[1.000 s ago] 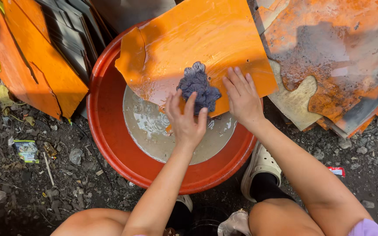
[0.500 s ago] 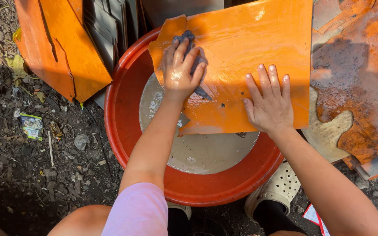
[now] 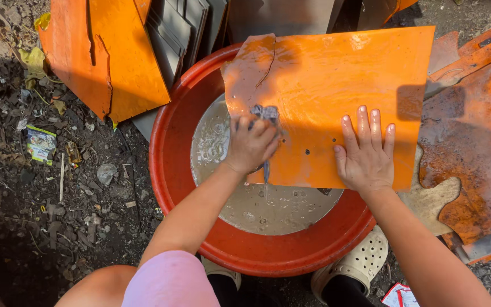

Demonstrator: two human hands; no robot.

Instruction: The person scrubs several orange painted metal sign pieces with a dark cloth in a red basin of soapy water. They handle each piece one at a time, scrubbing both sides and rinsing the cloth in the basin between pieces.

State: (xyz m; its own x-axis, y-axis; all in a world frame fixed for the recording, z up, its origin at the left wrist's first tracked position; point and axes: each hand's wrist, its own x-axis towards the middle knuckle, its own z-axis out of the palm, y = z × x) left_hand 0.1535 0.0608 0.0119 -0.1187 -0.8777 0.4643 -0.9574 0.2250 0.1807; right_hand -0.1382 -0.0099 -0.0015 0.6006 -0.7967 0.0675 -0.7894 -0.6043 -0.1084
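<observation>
Far left, at nine o'clock, the dirt ground [image 3: 58, 199] carries loose stones, dry leaves and a small printed wrapper [image 3: 41, 144]. At eleven o'clock a cracked orange plastic sheet [image 3: 100, 57] leans upright against a stack of dark grey panels [image 3: 180, 28], apparently parked there to stay out of the wash water.

Centre frame sits a round red plastic basin [image 3: 171, 176] holding murky grey water [image 3: 257, 210]. A flat orange plastic panel [image 3: 336, 96] lies tilted across the basin's twelve-to-two o'clock rim, lower edge over the water, so that runoff would drain back into the basin.

The left hand [image 3: 251, 145] presses on the panel's lower left portion at about ten o'clock of the water surface. Its grip is closed, fingers curled tight upon a wet grey-blue scrubbing cloth [image 3: 265, 113], which shows above the knuckles and trails a strand below. The cloth lies flat against the panel face.

The right hand [image 3: 365, 153] lies at three o'clock of the left, palm down on the panel. Its grip is apart, fingers spread and holding nothing, seemingly bracing the panel against sliding.

At three to four o'clock, rust-stained orange sheets [image 3: 473, 142] lie flat on the ground. At five o'clock a cream perforated clog [image 3: 359, 264] touches the basin rim.
</observation>
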